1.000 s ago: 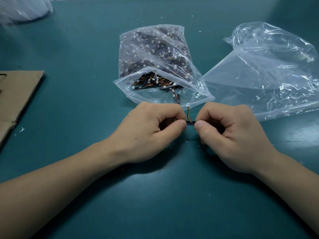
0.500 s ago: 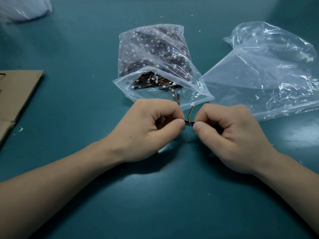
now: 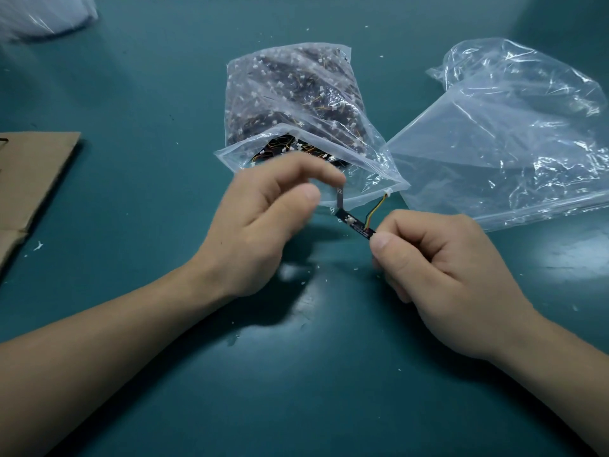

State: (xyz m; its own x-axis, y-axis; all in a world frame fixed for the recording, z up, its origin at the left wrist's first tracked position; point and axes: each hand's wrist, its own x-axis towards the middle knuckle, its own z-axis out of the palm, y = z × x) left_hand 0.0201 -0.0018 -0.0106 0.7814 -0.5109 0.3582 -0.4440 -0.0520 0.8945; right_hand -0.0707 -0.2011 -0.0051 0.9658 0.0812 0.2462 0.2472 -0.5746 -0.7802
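My right hand (image 3: 438, 272) pinches the right end of a small black circuit strip (image 3: 354, 224) between thumb and forefinger. Short coloured wires run from the strip up to a white connector (image 3: 388, 193). My left hand (image 3: 260, 225) hovers just left of the strip, blurred, its fingers loosely curled and holding nothing. Behind both hands lies a clear plastic bag (image 3: 296, 94) full of the same wired strips, its mouth open toward me. One grey strip (image 3: 340, 197) sticks out of that mouth, near my left forefinger.
An empty, crumpled clear bag (image 3: 494, 133) lies at the right. A flat piece of cardboard (image 3: 29, 179) sits at the left edge, and more plastic (image 3: 43, 14) is at the far left corner. Small white flecks dot the green table (image 3: 164, 407).
My left hand has let go of the strip's left end and lifted up and away toward the bag. My right hand keeps its pinch, and more of the strip now shows.
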